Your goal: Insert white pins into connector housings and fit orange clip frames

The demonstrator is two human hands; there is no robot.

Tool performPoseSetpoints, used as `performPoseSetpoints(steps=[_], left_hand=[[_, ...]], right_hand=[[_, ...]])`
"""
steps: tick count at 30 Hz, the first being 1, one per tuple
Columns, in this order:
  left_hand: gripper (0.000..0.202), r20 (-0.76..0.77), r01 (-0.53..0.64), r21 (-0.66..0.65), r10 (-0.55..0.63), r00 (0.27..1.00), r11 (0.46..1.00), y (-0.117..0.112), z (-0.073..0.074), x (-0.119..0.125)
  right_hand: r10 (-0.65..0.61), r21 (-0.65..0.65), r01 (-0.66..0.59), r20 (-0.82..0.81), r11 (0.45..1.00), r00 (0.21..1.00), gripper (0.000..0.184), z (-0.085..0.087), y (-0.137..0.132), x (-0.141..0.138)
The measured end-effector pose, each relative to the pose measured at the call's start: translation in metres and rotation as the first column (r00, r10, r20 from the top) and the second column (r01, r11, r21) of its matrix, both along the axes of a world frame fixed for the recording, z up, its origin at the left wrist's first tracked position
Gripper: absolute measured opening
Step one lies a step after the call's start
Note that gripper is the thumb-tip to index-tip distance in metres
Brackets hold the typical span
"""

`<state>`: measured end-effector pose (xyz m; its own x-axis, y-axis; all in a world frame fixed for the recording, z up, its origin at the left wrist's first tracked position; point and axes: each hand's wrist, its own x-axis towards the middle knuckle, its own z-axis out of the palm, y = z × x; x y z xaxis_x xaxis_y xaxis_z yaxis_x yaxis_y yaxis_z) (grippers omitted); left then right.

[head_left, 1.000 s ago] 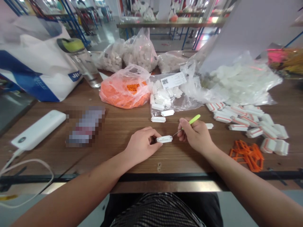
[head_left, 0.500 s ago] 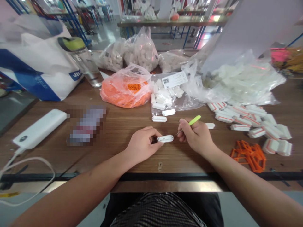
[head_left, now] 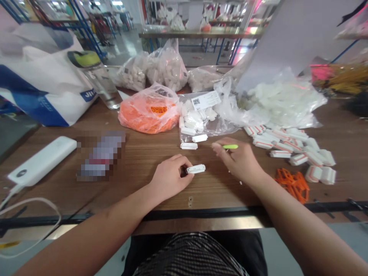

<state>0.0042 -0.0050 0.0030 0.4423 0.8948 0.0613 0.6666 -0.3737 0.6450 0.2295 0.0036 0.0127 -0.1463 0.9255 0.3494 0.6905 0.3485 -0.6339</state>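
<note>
My left hand (head_left: 169, 177) rests on the wooden table (head_left: 143, 157) and pinches a small white plastic connector (head_left: 196, 168) between thumb and fingers. My right hand (head_left: 240, 161) sits a little to the right of it, closed on a thin tool with a green handle (head_left: 230, 146) that now lies nearly level. The tool's metal tip is away from the connector and too blurred to place. Two loose white connectors (head_left: 189, 145) lie just beyond my hands.
An orange bag (head_left: 148, 111), clear bags of white parts (head_left: 198, 115) and a large crumpled plastic bag (head_left: 281, 99) fill the back. Finished white pieces with red stripes (head_left: 290, 143) and orange frames (head_left: 291, 184) lie right. A power bank (head_left: 40, 161), cable and bottle (head_left: 100, 78) are left.
My right hand has pulled the tool's tip back from the connector and turned the green handle flat, shifting slightly away. My left hand still pinches the connector. The view drifted a little.
</note>
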Motion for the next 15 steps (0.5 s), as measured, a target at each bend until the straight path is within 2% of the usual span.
performPoseSetpoints(steps=[1,3,6,9,12,15], left_hand=[[0.008,-0.024,0.003,0.012,-0.003,1.000,1.000,-0.001,0.001,0.001],[0.018,-0.070,0.008,0.036,-0.006,0.998,0.999,-0.003,0.002,0.003],[0.037,-0.119,0.039,0.106,-0.026,0.993,0.994,-0.005,0.001,0.007],[0.019,-0.144,0.135,0.159,-0.112,0.983,0.978,-0.005,-0.002,0.007],[0.016,-0.132,0.148,0.168,-0.127,0.983,0.975,-0.002,-0.005,0.004],[0.017,-0.096,0.152,0.150,-0.138,0.986,0.977,0.001,-0.007,0.000]], right_hand=[[0.050,0.023,-0.054,0.133,0.998,0.990,0.031,0.000,0.001,0.001],[0.085,0.035,-0.108,0.395,0.994,0.915,0.025,-0.001,0.003,0.001],[0.085,0.016,-0.134,0.694,0.991,0.715,0.021,-0.002,0.003,-0.002],[0.082,0.005,-0.147,0.811,0.989,0.579,0.027,-0.002,0.003,-0.007],[0.072,-0.017,-0.102,0.828,0.995,0.556,0.037,0.001,0.002,-0.011],[0.080,-0.033,-0.087,0.783,0.996,0.617,0.046,0.008,-0.003,-0.003]])
